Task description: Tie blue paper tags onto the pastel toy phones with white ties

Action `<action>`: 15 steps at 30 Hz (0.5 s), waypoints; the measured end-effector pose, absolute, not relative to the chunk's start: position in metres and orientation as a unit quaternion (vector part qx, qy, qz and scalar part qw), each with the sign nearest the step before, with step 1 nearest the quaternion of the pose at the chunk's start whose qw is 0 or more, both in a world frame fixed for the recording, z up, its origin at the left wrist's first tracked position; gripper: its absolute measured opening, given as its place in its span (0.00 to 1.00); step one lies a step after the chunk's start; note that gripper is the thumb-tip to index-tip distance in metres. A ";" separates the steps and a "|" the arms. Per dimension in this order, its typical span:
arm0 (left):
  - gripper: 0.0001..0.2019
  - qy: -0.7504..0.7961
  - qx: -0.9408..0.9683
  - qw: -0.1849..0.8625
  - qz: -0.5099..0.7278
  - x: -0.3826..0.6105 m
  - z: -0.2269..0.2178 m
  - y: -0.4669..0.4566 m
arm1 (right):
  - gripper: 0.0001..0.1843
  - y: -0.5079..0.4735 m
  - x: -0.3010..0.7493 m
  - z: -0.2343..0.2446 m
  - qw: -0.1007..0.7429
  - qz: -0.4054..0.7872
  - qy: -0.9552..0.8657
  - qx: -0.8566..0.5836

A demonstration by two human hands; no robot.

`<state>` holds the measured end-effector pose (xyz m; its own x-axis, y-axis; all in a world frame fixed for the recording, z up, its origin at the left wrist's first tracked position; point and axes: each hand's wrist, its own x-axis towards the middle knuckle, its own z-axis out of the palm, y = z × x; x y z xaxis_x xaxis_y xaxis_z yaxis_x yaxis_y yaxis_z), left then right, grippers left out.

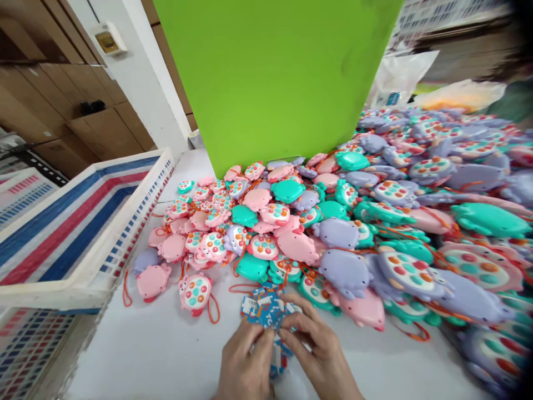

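My left hand [245,361] and my right hand [318,347] meet at the table's near edge, both with fingers curled on a small stack of blue, white and red printed cards [266,311]. Just beyond the cards lies a big heap of small plastic toys [291,233] in pink, teal and lilac, each with coloured buttons and an orange cord. A single pink toy [195,293] lies a little to the left of the cards.
A white crate with blue and red stripes [83,222] stands at the left on the table's edge. A large bright green panel [275,78] rises behind the heap. The white table [166,355] shows bare surface at the front left. Clear bags [400,78] lie at the back right.
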<state>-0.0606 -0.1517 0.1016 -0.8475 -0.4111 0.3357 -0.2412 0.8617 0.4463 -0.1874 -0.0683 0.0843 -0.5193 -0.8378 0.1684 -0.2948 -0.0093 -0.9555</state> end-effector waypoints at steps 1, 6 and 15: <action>0.13 -0.940 0.167 0.207 -0.213 -0.059 0.101 -0.150 | 0.07 -0.065 -0.187 0.080 0.234 -0.574 0.656 -0.431; 0.12 -0.860 0.179 0.214 -0.427 -0.054 0.111 -0.145 | 0.05 -0.048 -0.187 0.074 0.218 -0.583 0.629 -0.465; 0.10 -0.863 0.216 0.163 -0.428 -0.063 0.118 -0.138 | 0.06 -0.040 -0.186 0.079 0.394 -0.571 0.591 -0.412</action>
